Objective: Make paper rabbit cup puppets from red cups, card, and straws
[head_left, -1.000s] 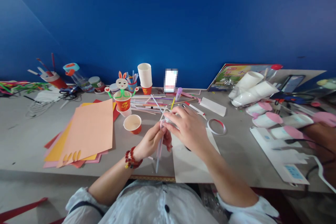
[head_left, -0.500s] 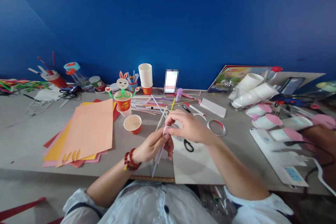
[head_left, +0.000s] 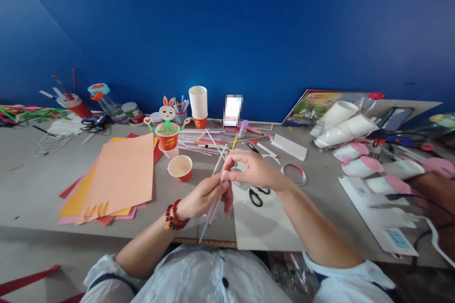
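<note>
My left hand is wrapped round a small bundle of thin straws, whose lower ends slant down toward the table's front edge. At the top of the bundle, the fingertips of my right hand are closed together against the left thumb, over a bit of something clear and shiny; what exactly they pinch is hidden. Beneath the right wrist lie scissors with black handles, partly covered, on a white sheet. An open paper cup stands left of my hands.
Coloured paper sheets are stacked at left. Behind are a cup with a paper rabbit, stacked cups and loose straws. A tape roll, bagged cups and a power strip lie at right.
Both hands stay together at the bundle with only slight finger movement. The straws' lower ends have swung a little to the left. More of the scissors' handles shows.
</note>
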A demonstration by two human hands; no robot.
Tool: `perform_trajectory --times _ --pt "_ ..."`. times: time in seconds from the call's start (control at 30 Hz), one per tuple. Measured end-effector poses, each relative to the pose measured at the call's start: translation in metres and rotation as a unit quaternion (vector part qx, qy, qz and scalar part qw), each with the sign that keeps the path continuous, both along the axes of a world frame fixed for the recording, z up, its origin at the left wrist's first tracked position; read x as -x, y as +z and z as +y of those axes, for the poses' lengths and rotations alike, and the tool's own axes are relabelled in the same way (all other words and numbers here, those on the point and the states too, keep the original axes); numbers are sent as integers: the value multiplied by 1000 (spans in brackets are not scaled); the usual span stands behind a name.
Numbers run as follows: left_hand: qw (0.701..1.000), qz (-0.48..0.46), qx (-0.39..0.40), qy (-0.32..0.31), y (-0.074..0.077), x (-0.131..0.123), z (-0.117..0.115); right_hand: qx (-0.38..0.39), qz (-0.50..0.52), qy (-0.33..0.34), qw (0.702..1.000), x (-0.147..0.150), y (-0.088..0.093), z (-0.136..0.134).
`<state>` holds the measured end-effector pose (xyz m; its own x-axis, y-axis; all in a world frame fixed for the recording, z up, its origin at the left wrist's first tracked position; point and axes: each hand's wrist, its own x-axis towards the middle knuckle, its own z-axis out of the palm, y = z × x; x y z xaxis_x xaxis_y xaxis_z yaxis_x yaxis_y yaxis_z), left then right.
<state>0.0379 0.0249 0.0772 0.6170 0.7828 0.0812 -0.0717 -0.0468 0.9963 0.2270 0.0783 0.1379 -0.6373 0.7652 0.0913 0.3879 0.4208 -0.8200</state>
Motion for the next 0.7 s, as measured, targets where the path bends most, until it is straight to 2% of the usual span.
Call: perform_trajectory --times 0.17,0.27,0.37,0.53,0.6,0.7 --pt "995 -43 88 33 -5 -4 -2 6 12 -22 1000 2 1 -4" --pt "990 -60 114 55 -7 -8 -3 27 18 -31 999 2 1 -3" --pt "989 -56 110 80 -8 -11 -4 38 28 -33 998 2 -2 0" --pt "985 -5 51 165 -13 -13 -5 35 37 -42 998 2 -6 3" --pt "985 -10 59 162 -14 -13 -5 39 35 -35 998 1 -7 5" --pt "984 -37 84 152 -14 -12 -5 64 35 10 997 -2 -7 8"
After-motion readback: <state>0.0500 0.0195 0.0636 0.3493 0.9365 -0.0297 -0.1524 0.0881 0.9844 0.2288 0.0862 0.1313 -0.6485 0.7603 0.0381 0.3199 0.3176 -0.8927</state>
